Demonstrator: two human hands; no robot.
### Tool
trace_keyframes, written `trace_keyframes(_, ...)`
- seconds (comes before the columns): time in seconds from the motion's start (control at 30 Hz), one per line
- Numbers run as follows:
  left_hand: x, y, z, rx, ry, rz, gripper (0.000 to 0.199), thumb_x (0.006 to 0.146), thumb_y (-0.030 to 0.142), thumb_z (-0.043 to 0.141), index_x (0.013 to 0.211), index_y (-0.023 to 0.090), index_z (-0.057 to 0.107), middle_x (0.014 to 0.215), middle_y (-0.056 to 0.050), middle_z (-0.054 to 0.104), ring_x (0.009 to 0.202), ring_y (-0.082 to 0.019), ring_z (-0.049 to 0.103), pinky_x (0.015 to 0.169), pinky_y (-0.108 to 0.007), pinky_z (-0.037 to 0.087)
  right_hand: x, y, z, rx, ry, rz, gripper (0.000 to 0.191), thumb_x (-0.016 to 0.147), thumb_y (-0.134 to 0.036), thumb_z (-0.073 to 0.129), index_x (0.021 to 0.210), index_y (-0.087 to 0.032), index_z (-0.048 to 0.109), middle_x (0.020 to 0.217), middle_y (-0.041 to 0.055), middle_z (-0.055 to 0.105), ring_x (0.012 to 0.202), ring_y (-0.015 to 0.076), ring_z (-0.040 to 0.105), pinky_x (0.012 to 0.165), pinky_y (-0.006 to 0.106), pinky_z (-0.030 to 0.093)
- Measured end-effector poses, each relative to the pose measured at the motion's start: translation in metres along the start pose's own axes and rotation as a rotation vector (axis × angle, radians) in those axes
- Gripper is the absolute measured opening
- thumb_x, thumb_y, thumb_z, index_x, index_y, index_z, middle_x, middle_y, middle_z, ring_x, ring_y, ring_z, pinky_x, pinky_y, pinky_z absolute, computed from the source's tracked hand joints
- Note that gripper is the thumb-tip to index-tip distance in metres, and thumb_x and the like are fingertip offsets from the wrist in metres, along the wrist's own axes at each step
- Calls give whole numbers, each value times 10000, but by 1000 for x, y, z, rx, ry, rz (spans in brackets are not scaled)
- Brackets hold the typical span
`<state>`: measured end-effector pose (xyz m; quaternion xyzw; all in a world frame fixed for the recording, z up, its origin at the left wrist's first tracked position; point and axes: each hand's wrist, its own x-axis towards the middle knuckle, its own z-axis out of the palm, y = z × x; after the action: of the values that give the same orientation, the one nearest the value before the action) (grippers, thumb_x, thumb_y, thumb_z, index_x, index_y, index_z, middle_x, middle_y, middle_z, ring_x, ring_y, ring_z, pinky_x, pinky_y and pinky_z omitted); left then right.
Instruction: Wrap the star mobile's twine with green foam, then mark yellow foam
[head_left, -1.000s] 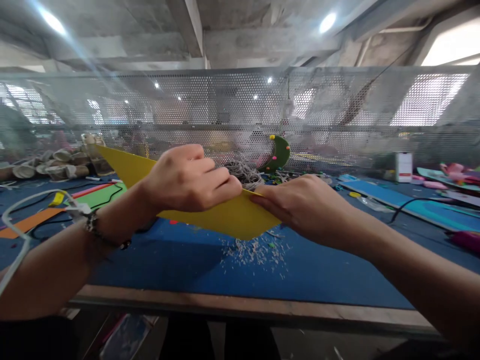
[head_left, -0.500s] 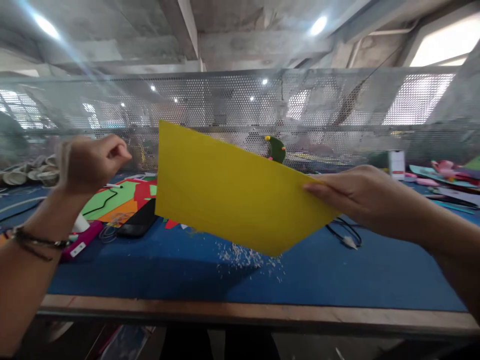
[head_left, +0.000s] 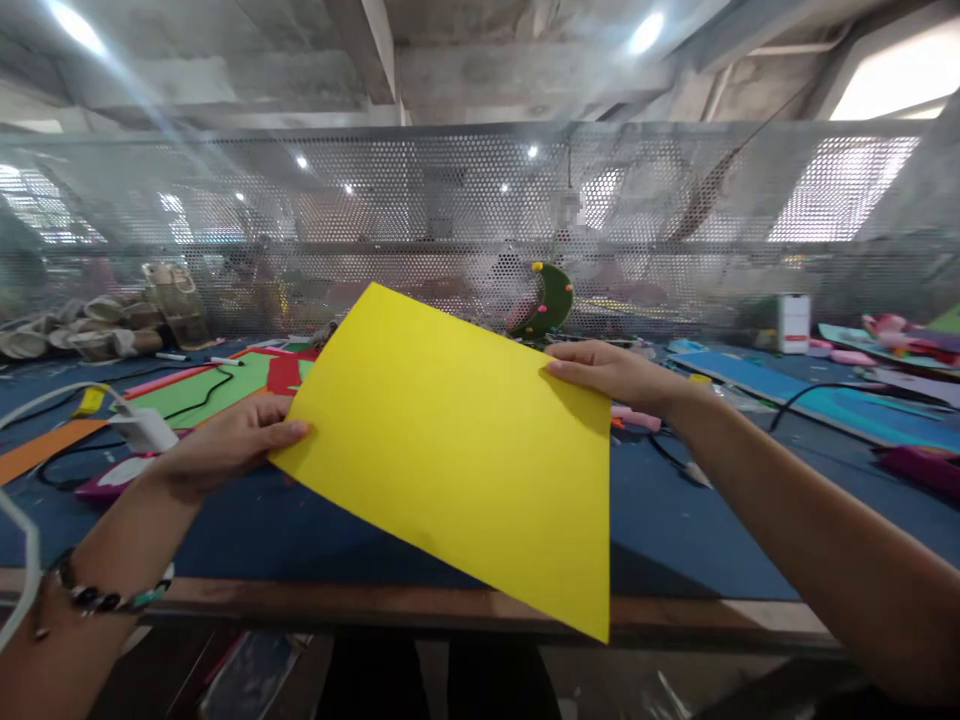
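A plain yellow sheet point(head_left: 457, 450), paper or thin craft foam, hangs tilted in the air over the front of the blue table. My left hand point(head_left: 244, 432) pinches its left edge, thumb on the near face. At the upper right edge, my right hand point(head_left: 611, 375) grips it between thumb and fingers. The sheet's lower right corner reaches past the table's wooden front edge point(head_left: 360, 598). Part of the tabletop, where white shreds lay before, is hidden behind the sheet.
Green paper point(head_left: 214, 385) and a white charger plug point(head_left: 146, 428) lie on the left. A green crescent with coloured balls point(head_left: 553, 298) stands before the perforated metal screen point(head_left: 427, 200). At right are a blue board point(head_left: 817, 395), a phone point(head_left: 793, 323) and a purple tool point(head_left: 919, 470).
My left hand has come down from a raised, closed pose and taken hold of the sheet's left edge. The sheet has turned its face towards me, and my right hand has shifted left.
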<state>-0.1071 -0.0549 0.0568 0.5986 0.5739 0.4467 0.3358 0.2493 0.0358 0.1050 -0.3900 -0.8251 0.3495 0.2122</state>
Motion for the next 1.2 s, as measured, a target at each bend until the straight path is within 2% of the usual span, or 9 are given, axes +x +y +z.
trace_keyframes(0.1,2,-7,8,-277,-84,-173,268,498,371,703,656,168,627,569,-8,628,442,-114,550,374,-180,455,2,16,4,185,37,-111,411,740,-443,450,1096,-238,443,1094,74,537,938,191,551,721,298,471)
trace_keyframes(0.23,7,-14,15,-525,104,-273,349,499,331,732,787,168,623,702,-19,663,595,-131,600,512,-181,504,-7,29,10,365,-75,-224,794,609,-486,567,1282,-241,226,1314,88,346,1146,229,395,875,373,390)
trace_keyframes(0.37,14,-23,22,-562,252,-244,320,550,349,702,795,172,597,630,8,643,520,-106,575,464,-156,473,-10,34,15,325,-162,-158,727,597,-348,642,1245,-215,339,1277,76,410,1104,222,444,863,348,402)
trace_keyframes(0.63,5,-36,31,-44,501,122,374,674,521,520,577,160,500,480,34,447,460,-108,437,428,-196,348,4,26,35,433,381,37,335,637,-429,566,853,-178,619,708,35,659,676,207,620,570,302,491)
trace_keyframes(0.77,-13,-31,34,259,659,317,408,758,450,419,465,191,301,436,49,274,411,-90,292,397,-207,254,12,14,36,546,523,63,273,716,-390,484,880,-190,575,756,41,657,698,198,618,570,304,496)
trace_keyframes(0.9,-15,-27,33,417,331,256,325,734,422,468,515,184,439,479,10,470,491,-146,472,456,-222,365,19,2,31,682,610,116,200,770,-289,417,880,-185,547,838,65,650,715,187,617,606,309,503)
trace_keyframes(1.0,-5,-21,27,472,24,243,295,700,430,528,831,171,583,851,-51,634,815,-230,569,657,-257,444,23,-6,31,655,619,87,208,767,-295,435,905,-188,547,858,61,649,723,196,616,606,318,507)
trace_keyframes(1.1,12,-11,15,474,81,289,461,702,446,531,1057,153,500,1032,-86,583,889,-239,552,707,-298,449,26,-18,32,600,617,10,218,760,-312,452,920,-191,539,905,47,641,747,188,614,594,292,508)
trace_keyframes(1.2,31,3,4,503,340,403,391,716,401,530,994,127,521,985,-95,586,875,-236,546,719,-339,444,25,-30,28,570,534,-146,225,749,-301,475,951,-211,519,996,5,613,866,162,587,693,263,496)
